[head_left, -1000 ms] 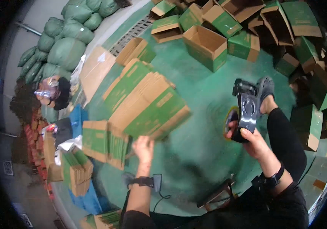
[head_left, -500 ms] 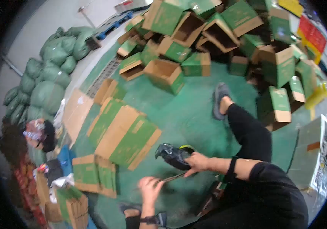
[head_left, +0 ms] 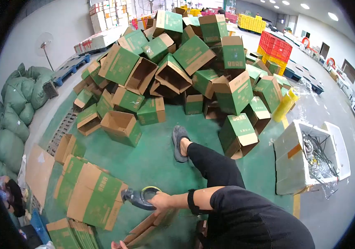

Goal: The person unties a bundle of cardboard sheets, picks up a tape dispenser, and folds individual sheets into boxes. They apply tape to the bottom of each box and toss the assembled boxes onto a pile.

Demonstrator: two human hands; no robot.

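Note:
My right hand [head_left: 160, 202] is wrapped round a dark tape dispenser [head_left: 137, 199] with a yellow-rimmed ring, its front end pointing left. Just below that hand, a brown cardboard box [head_left: 147, 227] stands on edge, seen mostly from its inner side. At the bottom edge of the view my left hand [head_left: 119, 245] shows only its fingertips, which grip the near end of this cardboard; the rest of the hand is cut off. Left of the dispenser lie flattened green and brown cartons [head_left: 96, 195] on the floor.
A large heap of open green boxes [head_left: 194, 54] rises ahead. On the right stands a white foam box [head_left: 287, 166] holding cables and plastic. Green sacks [head_left: 9, 141] line the left wall. More folded cartons [head_left: 71, 234] are at lower left. My foot [head_left: 180, 143] is on the green floor.
My view has tilted up and turned right, so the heap and the room behind show more. Both hands now appear lower and further left. The dispenser stays in my right hand.

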